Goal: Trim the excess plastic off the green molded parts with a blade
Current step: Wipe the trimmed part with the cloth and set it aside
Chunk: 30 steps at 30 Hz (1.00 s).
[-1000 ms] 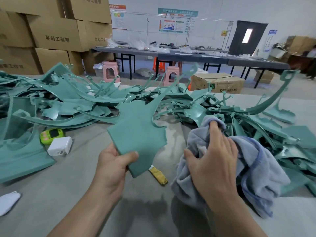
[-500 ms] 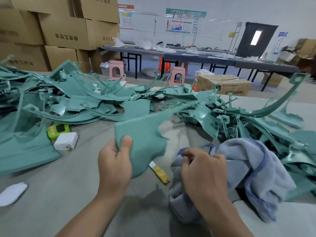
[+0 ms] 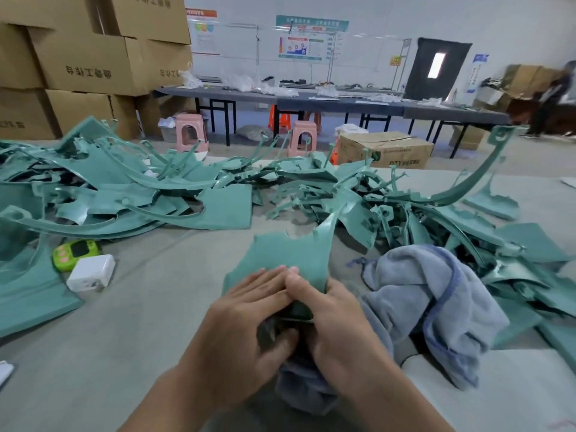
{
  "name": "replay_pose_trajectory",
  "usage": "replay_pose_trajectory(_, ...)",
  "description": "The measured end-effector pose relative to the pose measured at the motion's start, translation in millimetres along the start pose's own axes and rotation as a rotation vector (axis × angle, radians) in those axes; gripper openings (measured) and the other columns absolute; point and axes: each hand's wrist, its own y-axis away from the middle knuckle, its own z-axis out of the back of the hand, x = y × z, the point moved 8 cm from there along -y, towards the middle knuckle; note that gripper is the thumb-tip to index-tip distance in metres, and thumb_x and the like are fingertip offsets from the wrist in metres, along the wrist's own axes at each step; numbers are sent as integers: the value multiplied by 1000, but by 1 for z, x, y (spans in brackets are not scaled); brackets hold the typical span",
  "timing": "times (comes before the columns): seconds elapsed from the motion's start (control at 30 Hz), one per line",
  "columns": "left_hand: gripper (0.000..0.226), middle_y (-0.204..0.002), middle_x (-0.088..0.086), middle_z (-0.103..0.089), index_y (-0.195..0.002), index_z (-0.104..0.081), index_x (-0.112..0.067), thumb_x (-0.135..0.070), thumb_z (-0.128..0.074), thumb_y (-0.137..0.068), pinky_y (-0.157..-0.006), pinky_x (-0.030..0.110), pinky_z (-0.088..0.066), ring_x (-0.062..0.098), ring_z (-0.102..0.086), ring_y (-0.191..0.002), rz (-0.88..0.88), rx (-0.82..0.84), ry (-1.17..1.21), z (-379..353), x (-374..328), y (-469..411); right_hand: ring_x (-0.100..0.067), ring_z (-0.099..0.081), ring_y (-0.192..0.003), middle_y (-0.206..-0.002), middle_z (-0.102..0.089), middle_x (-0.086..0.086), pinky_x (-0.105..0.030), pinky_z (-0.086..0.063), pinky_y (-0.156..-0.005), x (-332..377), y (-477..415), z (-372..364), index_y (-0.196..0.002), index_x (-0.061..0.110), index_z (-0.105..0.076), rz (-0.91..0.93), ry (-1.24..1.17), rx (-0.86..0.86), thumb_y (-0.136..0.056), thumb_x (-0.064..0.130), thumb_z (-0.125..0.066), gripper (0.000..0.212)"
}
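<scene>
Hands meet on one green part (image 3: 290,254), which sits just left of the towel (image 3: 436,294), its near end touching the towel's front fold. The left hand (image 3: 240,325) lays fairly straight fingers across the near face with the thumb tucked below, so it seems to pinch the sheet. The right hand (image 3: 339,328) sets its thumb on the same face beside the left fingertips, with its fingers curled behind. Both hands are at the part's near end. The part runs lengthwise away from the person, and its ragged far edge, on the side away from the towel's front fold, rises off the counter (image 3: 140,322). A thin curved strip leaves the far corner on the towel side. No blade shows; it may be hidden under the hands, so trimming likely waits until one hand lets go to fetch it, and the right hand lies nearer the towel. Left of and beyond the towel spreads the heap of green parts (image 3: 124,188). Well left of the towel lie a white block (image 3: 92,272) and a lime gadget (image 3: 74,251). Far beyond the towel a cardboard box (image 3: 386,149) stands on the floor, flaps closed, and the stacked boxes (image 3: 87,60) are also shut, so their contents cannot be told.
</scene>
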Motion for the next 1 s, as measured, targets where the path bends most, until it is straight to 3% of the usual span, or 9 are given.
replay_pose_trajectory(0.2, 75, -156, -22, -37, -153, -31, -41, -57, -61, -87, -112, 24, -35, 2, -36, -144, 468, -471, -3, 39, 39, 10, -36, -74, -91, -106, -75, -26, -42, -62, -77, 11, -7, 6, -101, -1, -76, 64, 15, 83, -87, 12, -67, 21)
replay_pose_trajectory(0.3, 48, -112, -13, -75, -114, -72, -40, -64, -74, -72, -74, 19, -55, 7, -71, -102, 635, -424, 633, 18, 65, 15, -36, -75, -93, -106, -75, -25, -37, -62, -76, 15, -8, 6, -100, -2, -77, 89, 90, 157, -85, 8, -71, 19)
replay_pose_trajectory(0.4, 11, -74, -9, -76, -82, -80, -31, -41, -78, -79, -53, 17, -51, 4, -70, -67, 625, -445, 687, 19, 61, 10, -35, -75, -98, -105, -78, -17, -39, -63, -81, 28, -4, 6, -107, 0, -76, 157, 407, 124, -93, -3, -65, 18)
replay_pose_trajectory(0.53, 11, -75, -10, -71, -81, -70, -38, -37, -63, -89, -62, 31, -56, 10, -66, -68, 608, -549, 317, 59, 49, 11, -3, -59, -126, -140, -61, 11, -29, -50, -105, 60, 18, 4, -146, 25, -55, 410, 830, -62, -94, 21, -70, 54)
replay_pose_trajectory(0.6, 16, -80, -25, -68, -95, -68, -43, -39, -53, -93, -67, 9, -46, -1, -62, -73, 482, -485, 118, 74, 20, 1, 8, -53, -127, -149, -53, 14, -19, -49, -102, 53, 29, -19, -151, 29, -46, 350, 690, 128, -94, 38, -69, 62)
replay_pose_trajectory(0.73, 61, -117, -38, -60, -139, -50, -47, -38, -63, -80, -85, -5, -36, -21, -52, -104, 248, -71, 62, 45, -60, -13, -19, -77, -89, -96, -79, -5, -30, -61, -67, 54, 50, -27, -108, 16, -67, 184, 297, 45, -87, 38, -73, 31)
replay_pose_trajectory(0.83, 46, -122, -41, -61, -119, -65, -55, -51, -63, -73, -100, 17, -48, -20, -55, -112, 356, -171, 257, 63, -70, -8, -38, -74, -98, -101, -77, -18, -48, -62, -83, 61, 70, 3, -110, 2, -72, 152, 133, -111, -99, 13, -62, 18)
replay_pose_trajectory(0.9, 55, -137, -39, -52, -133, -56, -54, -53, -66, -79, -105, 22, -42, -17, -48, -121, 453, -228, 117, 80, -72, -2, -35, -76, -93, -103, -78, -16, -43, -63, -73, 61, 93, 22, -115, 1, -70, 128, 109, -113, -99, 5, -60, 20)
replay_pose_trajectory(1.0, 38, -122, -27, -66, -126, -60, -39, -29, -70, -91, -85, 23, -49, -5, -64, -102, 510, -60, 333, 53, -87, -2, -30, -77, -90, -105, -78, -13, -34, -61, -64, 53, 140, 48, -108, 6, -75, 90, 178, -64, -96, 3, -62, 18)
